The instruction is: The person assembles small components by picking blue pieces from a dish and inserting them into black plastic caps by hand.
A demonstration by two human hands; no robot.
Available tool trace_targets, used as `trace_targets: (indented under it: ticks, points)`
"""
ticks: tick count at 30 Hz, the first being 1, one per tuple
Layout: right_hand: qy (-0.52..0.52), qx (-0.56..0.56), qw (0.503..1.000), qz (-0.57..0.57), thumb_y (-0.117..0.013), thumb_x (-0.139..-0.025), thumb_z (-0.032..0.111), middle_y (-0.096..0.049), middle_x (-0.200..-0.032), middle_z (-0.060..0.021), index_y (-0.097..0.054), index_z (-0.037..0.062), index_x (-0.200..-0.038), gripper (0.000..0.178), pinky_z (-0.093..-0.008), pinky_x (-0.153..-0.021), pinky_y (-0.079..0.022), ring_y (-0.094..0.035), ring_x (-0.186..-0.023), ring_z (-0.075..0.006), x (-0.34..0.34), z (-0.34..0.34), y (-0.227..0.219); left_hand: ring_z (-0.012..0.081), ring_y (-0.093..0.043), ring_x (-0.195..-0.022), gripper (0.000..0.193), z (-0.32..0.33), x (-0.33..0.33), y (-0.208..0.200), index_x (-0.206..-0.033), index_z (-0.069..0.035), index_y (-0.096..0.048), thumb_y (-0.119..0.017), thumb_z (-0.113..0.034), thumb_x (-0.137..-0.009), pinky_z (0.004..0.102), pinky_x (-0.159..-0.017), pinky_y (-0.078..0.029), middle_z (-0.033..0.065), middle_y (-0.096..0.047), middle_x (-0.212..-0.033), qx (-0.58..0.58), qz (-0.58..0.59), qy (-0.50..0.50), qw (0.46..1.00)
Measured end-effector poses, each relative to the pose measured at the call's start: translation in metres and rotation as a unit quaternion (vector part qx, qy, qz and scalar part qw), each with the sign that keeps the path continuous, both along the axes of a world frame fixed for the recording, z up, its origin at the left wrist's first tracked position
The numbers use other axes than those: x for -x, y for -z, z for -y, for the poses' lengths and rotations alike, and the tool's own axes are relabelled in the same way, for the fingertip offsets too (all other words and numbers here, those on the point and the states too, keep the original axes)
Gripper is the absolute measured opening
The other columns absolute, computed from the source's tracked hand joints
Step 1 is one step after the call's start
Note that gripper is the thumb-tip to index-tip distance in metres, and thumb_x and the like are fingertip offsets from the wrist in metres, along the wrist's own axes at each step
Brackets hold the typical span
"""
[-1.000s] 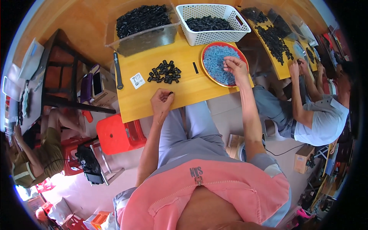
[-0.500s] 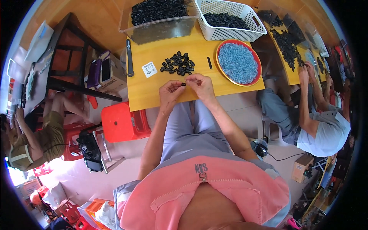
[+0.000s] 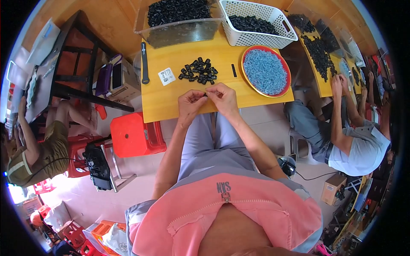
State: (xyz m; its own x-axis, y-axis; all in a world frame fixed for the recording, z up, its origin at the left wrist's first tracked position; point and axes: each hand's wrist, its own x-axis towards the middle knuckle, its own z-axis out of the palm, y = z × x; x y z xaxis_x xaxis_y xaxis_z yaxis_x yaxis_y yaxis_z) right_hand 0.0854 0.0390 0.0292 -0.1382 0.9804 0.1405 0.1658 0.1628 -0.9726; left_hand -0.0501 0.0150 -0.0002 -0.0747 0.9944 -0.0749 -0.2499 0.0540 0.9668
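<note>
Over the near edge of the yellow table (image 3: 162,104), my two hands meet fingertip to fingertip. My left hand (image 3: 190,105) is closed in a pinch on a small black plastic part (image 3: 205,95), mostly covered by the fingers. My right hand (image 3: 224,100) is also pinched, its fingertips pressed against that part; whether it holds a tiny piece of its own is hidden. Just beyond them lies a loose pile of small black plastic parts (image 3: 198,70). Right of the pile, a red round tray (image 3: 287,81) holds many small pale-blue pieces (image 3: 265,71).
At the back stand a clear bin (image 3: 183,35) and a white perforated basket (image 3: 260,39), both filled with black parts. A black strap (image 3: 144,64), a white label (image 3: 166,77) and a short black strip (image 3: 234,70) lie on the table. A red stool (image 3: 134,134) stands left; people work on both sides.
My right fingertips have closed in on the black part, which is now more covered. My left hand has hardly moved. The view has shifted slightly.
</note>
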Motion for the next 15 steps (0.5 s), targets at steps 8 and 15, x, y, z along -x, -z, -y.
trace_targets:
  ticks: [8,15]
  points:
    - [0.015,-0.238,0.962,0.136,-0.058,-0.075,0.006,-0.055,-0.074,-0.0127,-0.062,0.0004,-0.084,0.011,-0.0337,-0.058,-0.045,-0.056,-0.064,-0.0283,-0.003,0.013,-0.009,0.0078,-0.057,-0.069,0.013,0.000,0.002,0.000,-0.087,0.001,-0.059,-0.063,0.003,-0.074,0.0191,-0.065,-0.048,0.0046,-0.062,-0.079,-0.008,0.005,-0.011,1.000]
    - [0.134,-0.115,0.954,0.242,-0.062,-0.073,0.013,-0.055,-0.076,-0.0120,-0.061,0.0018,-0.079,0.013,-0.0389,-0.060,-0.044,-0.056,-0.068,-0.0298,-0.007,-0.025,0.010,0.0093,-0.058,-0.068,0.013,-0.001,-0.002,-0.008,-0.087,0.002,-0.058,-0.063,0.002,-0.074,0.0199,-0.065,-0.047,0.0055,-0.062,-0.078,0.003,-0.020,-0.013,1.000]
